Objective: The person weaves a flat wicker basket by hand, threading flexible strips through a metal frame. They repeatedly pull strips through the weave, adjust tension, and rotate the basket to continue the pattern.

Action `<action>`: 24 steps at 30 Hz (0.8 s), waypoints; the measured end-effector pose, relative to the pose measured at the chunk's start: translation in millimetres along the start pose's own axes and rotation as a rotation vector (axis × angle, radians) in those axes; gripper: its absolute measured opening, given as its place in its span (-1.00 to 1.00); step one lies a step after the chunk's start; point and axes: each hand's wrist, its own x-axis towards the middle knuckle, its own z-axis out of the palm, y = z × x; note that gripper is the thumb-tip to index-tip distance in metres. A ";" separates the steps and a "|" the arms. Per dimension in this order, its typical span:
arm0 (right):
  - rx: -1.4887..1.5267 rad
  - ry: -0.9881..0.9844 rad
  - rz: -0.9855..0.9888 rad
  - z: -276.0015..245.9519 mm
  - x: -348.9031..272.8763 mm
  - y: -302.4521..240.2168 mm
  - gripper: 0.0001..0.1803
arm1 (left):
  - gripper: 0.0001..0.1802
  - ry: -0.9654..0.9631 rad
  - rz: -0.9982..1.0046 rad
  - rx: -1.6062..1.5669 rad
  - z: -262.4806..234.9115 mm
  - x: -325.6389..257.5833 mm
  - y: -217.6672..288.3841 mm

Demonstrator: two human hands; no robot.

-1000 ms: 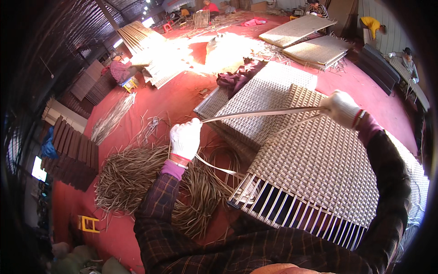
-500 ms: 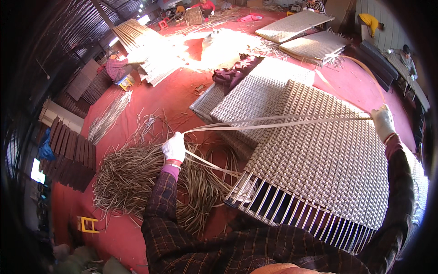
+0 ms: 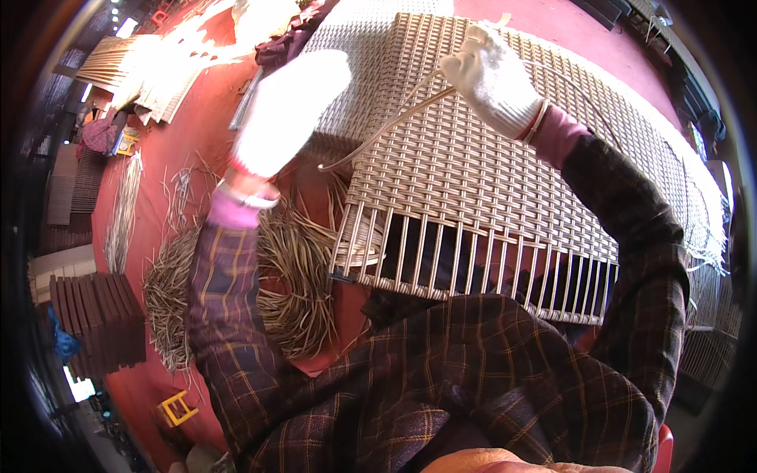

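My right hand point(image 3: 493, 83), in a white knitted glove, is closed over the far part of a woven rattan-like panel point(image 3: 473, 150). Pale flat weaving strips point(image 3: 394, 120) run from its fingers down to the left and end in a loose tip. Another strip loops away on the right over the weave. My left hand point(image 3: 293, 106), also gloved, is raised left of the panel, so washed out by light and blurred that its fingers cannot be made out. Along the panel's near edge, bare frame rods point(image 3: 473, 256) show without weave.
A big coil of loose brownish strips point(image 3: 296, 276) lies on the red floor left of the panel. More woven panels point(image 3: 355, 59) lie behind. Dark slatted pieces point(image 3: 98, 323) and a small yellow stool point(image 3: 178, 409) are at far left. A person in a plaid top point(image 3: 100, 134) sits beyond.
My right hand has come inward from the far right to over the panel, drawing the strips with it. My left hand has lifted away from them. The view has shifted.
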 end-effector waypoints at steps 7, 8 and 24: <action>0.485 0.060 -0.049 -26.0 -9.0 -28.7 -0.69 | -0.45 -0.307 -0.697 -0.657 68.5 41.3 -11.5; 0.468 0.170 -0.018 -25.8 -11.6 -31.3 -0.70 | -0.46 -0.305 -0.698 -0.744 72.7 41.8 -11.0; -0.239 0.332 -0.102 56.8 -49.3 92.9 -0.95 | -0.82 -0.185 -0.435 -0.016 -34.7 -99.6 -33.8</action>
